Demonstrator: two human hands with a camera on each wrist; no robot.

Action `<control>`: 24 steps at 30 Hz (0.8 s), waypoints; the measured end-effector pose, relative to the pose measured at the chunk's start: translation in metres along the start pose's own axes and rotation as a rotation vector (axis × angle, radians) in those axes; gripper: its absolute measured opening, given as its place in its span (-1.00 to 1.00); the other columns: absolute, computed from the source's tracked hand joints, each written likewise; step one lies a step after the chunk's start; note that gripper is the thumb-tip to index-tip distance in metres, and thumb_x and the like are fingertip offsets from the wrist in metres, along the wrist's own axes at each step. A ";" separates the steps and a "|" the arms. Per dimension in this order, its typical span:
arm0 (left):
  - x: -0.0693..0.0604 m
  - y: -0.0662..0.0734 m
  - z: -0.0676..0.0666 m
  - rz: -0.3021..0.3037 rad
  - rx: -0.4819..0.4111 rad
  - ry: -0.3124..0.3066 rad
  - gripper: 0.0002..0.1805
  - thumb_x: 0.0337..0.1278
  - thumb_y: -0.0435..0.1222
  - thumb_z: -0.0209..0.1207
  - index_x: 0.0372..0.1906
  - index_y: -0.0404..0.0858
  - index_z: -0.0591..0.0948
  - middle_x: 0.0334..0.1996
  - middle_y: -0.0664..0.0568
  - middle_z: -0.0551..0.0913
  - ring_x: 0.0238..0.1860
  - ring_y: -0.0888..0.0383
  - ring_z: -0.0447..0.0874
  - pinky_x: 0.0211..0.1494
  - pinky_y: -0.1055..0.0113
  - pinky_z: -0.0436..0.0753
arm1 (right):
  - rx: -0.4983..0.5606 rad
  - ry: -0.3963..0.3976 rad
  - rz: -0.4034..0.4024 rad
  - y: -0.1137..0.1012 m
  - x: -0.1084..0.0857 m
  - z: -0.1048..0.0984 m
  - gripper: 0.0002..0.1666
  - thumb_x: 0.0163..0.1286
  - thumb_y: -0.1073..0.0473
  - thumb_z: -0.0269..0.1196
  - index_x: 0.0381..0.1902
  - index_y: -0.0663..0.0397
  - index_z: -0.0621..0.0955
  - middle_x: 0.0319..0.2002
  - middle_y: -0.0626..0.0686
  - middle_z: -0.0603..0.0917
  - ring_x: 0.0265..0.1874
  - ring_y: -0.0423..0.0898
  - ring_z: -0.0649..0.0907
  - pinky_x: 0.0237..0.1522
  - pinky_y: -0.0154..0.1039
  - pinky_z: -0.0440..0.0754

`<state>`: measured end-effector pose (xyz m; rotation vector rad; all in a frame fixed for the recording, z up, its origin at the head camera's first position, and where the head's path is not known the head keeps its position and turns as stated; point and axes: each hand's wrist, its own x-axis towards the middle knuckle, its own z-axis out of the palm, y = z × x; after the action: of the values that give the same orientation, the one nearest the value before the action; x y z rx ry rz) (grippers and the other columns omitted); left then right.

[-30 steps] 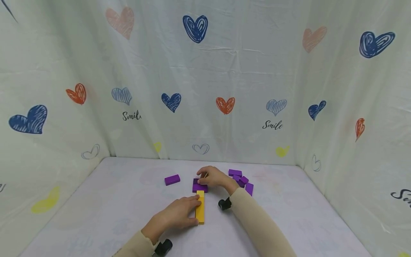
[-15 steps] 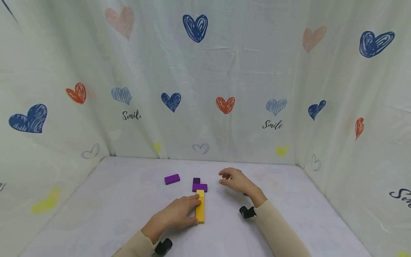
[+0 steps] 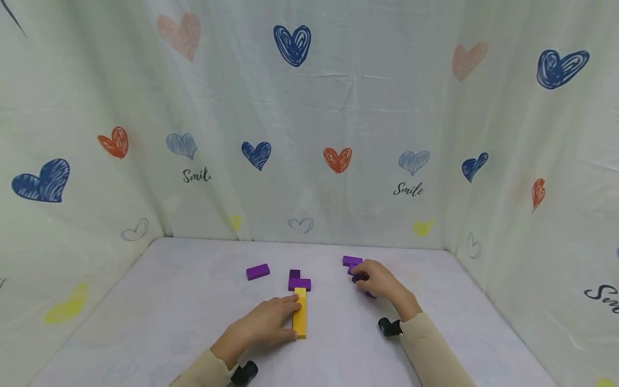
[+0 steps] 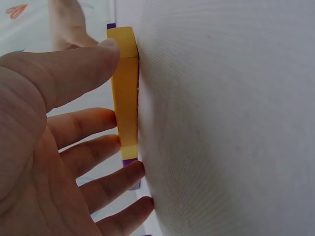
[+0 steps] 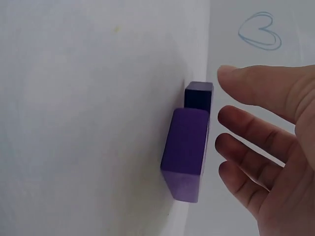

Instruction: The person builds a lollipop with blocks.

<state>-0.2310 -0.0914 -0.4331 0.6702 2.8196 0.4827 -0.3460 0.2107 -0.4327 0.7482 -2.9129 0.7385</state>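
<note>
My left hand [image 3: 266,324] rests beside a long yellow bar [image 3: 301,322], its thumb at the near end and fingertips touching its upper part. In the left wrist view the fingers of my left hand [image 4: 64,132] are spread and nearly straight along the yellow bar [image 4: 126,98]. Beyond the bar's far end lie a purple block [image 3: 302,285] set crosswise and a dark purple one [image 3: 294,274]. My right hand [image 3: 385,282] hovers at several purple blocks, partly hiding them. In the right wrist view my right hand [image 5: 270,147] has parted fingers, with a gap to a purple block [image 5: 186,142].
A separate purple block [image 3: 258,272] lies on the white table [image 3: 193,301], left of the middle. Another [image 3: 352,260] lies behind my right hand. A white curtain [image 3: 309,107] printed with hearts stands around the back and sides of the table.
My right hand has left the purple blocks in the middle and moved right to the purple group. The left hand and yellow bar stay in place.
</note>
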 end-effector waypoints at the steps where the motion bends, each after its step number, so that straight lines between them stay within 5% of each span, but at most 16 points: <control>1: 0.000 0.000 0.000 -0.001 -0.001 0.000 -0.32 0.03 0.04 0.32 0.28 -0.08 0.48 0.36 0.05 0.35 0.32 -0.02 0.33 0.34 -0.01 0.35 | -0.007 -0.004 0.023 0.001 0.000 0.000 -0.70 0.12 0.31 0.39 -0.13 0.14 0.70 -0.22 -0.02 0.65 -0.19 -0.11 0.57 0.01 -0.02 0.55; 24: -0.001 0.001 -0.001 0.003 0.008 0.006 -0.32 0.01 0.04 0.33 0.26 -0.08 0.49 0.35 0.06 0.36 0.32 0.00 0.33 0.34 0.00 0.35 | -0.065 0.005 0.028 -0.003 -0.003 0.007 -0.80 0.13 0.31 0.38 -0.24 0.09 0.71 -0.26 -0.01 0.59 -0.18 -0.06 0.56 0.02 -0.01 0.54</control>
<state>-0.2297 -0.0913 -0.4316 0.6754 2.8284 0.4751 -0.3412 0.2065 -0.4378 0.6998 -2.9329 0.6431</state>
